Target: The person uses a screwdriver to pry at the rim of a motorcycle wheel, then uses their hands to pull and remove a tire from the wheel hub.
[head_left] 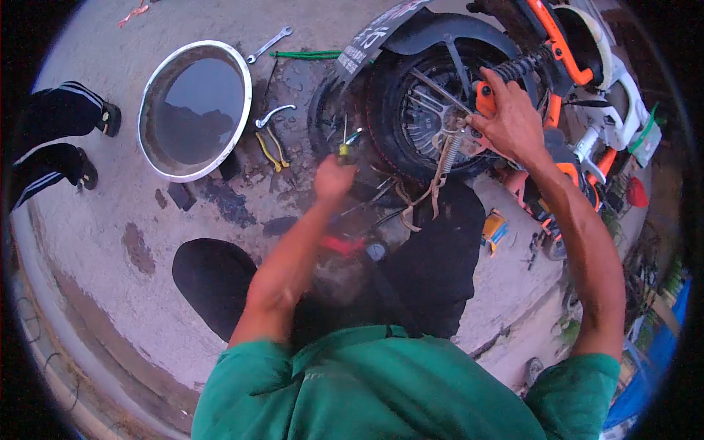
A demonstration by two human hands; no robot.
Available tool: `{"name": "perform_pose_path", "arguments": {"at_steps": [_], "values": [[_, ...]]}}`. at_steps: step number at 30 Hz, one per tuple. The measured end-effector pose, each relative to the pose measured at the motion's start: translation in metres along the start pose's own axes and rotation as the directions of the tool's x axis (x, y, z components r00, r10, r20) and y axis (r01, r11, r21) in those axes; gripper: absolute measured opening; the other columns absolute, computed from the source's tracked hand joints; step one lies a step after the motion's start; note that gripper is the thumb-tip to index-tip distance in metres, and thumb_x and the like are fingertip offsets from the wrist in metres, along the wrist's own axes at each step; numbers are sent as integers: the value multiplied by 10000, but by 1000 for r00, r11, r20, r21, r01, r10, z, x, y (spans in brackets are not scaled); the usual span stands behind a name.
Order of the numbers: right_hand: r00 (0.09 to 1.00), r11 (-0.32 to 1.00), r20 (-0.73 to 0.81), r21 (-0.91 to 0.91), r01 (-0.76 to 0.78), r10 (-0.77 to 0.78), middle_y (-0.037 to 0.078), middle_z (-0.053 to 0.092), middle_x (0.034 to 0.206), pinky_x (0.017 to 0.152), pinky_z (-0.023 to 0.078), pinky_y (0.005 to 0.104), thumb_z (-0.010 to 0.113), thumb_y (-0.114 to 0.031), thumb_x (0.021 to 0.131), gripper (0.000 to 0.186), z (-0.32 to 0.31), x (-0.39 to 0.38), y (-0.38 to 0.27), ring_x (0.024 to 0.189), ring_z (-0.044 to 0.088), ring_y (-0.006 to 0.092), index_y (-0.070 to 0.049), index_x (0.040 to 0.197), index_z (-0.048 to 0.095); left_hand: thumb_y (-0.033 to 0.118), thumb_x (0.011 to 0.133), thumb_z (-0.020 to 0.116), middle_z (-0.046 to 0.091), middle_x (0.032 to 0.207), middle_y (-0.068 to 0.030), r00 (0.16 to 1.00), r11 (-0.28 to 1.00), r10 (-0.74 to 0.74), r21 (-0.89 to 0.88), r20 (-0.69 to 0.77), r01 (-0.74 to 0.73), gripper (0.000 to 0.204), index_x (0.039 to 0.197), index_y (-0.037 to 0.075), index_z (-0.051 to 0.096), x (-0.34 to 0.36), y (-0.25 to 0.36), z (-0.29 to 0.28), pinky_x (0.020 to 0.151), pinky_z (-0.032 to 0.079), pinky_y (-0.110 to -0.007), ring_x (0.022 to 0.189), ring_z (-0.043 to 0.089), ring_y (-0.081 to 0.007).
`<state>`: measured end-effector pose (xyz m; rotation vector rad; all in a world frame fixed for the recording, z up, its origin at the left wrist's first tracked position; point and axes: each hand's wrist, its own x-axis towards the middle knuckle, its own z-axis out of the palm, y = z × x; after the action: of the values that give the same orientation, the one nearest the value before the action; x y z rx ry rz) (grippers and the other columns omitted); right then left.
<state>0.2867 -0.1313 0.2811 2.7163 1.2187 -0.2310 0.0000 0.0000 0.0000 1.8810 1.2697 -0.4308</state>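
Note:
My left hand (334, 176) is closed on a yellow-green-handled screwdriver (344, 149), pointing up beside the rear wheel of an orange-and-black two-wheeler. My right hand (513, 121) is at that wheel (396, 139), fingers curled over a thin metal rod (440, 93) that crosses the silver hub, close to an orange part (484, 95) and the black shock absorber (524, 67). A spring (450, 152) hangs below this hand. Left of my left hand lie pliers (279, 158) with yellow handles and a bent silver tool (275, 111).
A metal basin (147, 88) of dark water is at left, near a wrench (268, 44) and green cord (304, 54). Another person's legs (59, 117) are at far left. My knees flank blurred tools on the ground. A yellow-blue packet (493, 231) lies right.

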Motion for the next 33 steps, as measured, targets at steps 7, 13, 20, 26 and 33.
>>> {"name": "perform_pose_path", "arguments": {"at_steps": [7,13,20,26,33], "values": [[999,1000,-32,-11,14,-14,190,591,1218,945,537,524,813,-387,768,879,3,0,-2,1155,594,403,-200,1529,417,259,921,634,685,896,-133,993,813,106,-571,-46,-114,385,1219,14,645,-88,-14,-69,765,516,-330,825,638,-177],[999,999,-34,-32,19,-20,185,596,1217,932,545,523,816,-411,777,878,6,1,0,1152,597,404,-202,1530,415,295,965,665,690,917,-97,955,767,294,-588,-33,-257,409,1263,15,654,-98,23,-93,772,513,-325,823,630,-164],[999,999,-25,-31,19,-20,191,598,1212,930,546,526,817,-425,779,883,4,1,-3,1152,598,403,-201,1533,416,250,928,704,744,1016,-134,952,815,302,-504,-50,-285,406,1255,12,666,-94,17,-86,817,536,-345,892,699,-216],[999,999,-24,-27,28,-29,191,592,1197,935,542,518,805,-379,782,867,7,1,-2,1140,598,406,-191,1534,416,179,932,714,736,1107,-88,950,802,311,-531,-20,-274,396,1295,29,666,-90,28,-96,886,525,-313,998,668,-152],[1000,999,-2,-21,26,-26,188,579,1152,932,532,505,811,-321,779,873,3,2,-1,1108,596,402,-186,1541,406,126,910,742,714,1087,-14,807,760,554,-520,204,-390,393,1286,24,691,9,20,-136,882,500,-271,977,617,-106]]}}
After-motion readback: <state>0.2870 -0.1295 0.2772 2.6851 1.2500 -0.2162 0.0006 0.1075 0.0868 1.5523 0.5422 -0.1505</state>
